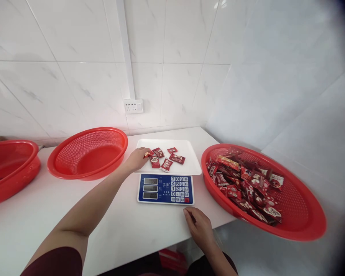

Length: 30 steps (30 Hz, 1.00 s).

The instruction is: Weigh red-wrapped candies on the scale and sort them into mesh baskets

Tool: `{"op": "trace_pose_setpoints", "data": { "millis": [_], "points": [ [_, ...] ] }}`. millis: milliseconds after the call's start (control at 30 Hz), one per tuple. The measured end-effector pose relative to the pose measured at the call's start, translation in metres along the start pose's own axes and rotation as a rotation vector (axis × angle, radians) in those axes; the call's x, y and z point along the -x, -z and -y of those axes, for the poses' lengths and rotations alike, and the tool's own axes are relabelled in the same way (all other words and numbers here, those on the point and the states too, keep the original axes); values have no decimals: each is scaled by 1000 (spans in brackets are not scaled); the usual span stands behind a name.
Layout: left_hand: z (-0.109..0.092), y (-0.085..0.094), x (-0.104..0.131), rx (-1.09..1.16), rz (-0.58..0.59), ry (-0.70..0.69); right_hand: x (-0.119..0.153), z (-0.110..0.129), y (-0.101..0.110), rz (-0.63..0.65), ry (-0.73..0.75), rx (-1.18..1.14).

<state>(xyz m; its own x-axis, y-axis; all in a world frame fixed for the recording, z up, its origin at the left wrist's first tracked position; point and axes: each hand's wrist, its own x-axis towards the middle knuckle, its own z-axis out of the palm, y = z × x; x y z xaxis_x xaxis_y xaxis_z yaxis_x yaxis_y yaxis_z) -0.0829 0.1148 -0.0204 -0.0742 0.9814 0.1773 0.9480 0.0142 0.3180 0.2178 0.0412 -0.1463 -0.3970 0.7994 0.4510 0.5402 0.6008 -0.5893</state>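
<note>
My left hand (138, 159) is at the left side of the scale's white tray (186, 168), its fingers closed on a small red packet (148, 153). Several red and dark red packets lie loose on the tray, among them a dark red packet (166, 165) near its front edge. In front of the tray is the scale's blue panel (166, 189) with three displays and a keypad. My right hand (199, 226) rests at the table's front edge, just below the panel, with fingers curled; what it holds, if anything, is hidden.
A red basket (310, 218) heaped with packets stands at the right, reaching past the table edge. A red basket (87, 153) with a bare bottom stands left of the scale, and another red basket (11, 168) at the far left. A socket (133, 106) is on the tiled wall.
</note>
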Motion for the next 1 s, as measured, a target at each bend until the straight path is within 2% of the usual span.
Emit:
{"op": "trace_pose_setpoints", "data": {
  "millis": [600, 733, 1000],
  "points": [
    [-5, 21, 12, 12, -209, -8, 0, -1, 0, 5, 16, -10],
    [1, 26, 17, 5, -237, 8, 0, -2, -1, -2, 25, 6],
    [22, 47, 34, -20, -255, 163, 1, -3, -2, 5, 29, -9]
  ]
}}
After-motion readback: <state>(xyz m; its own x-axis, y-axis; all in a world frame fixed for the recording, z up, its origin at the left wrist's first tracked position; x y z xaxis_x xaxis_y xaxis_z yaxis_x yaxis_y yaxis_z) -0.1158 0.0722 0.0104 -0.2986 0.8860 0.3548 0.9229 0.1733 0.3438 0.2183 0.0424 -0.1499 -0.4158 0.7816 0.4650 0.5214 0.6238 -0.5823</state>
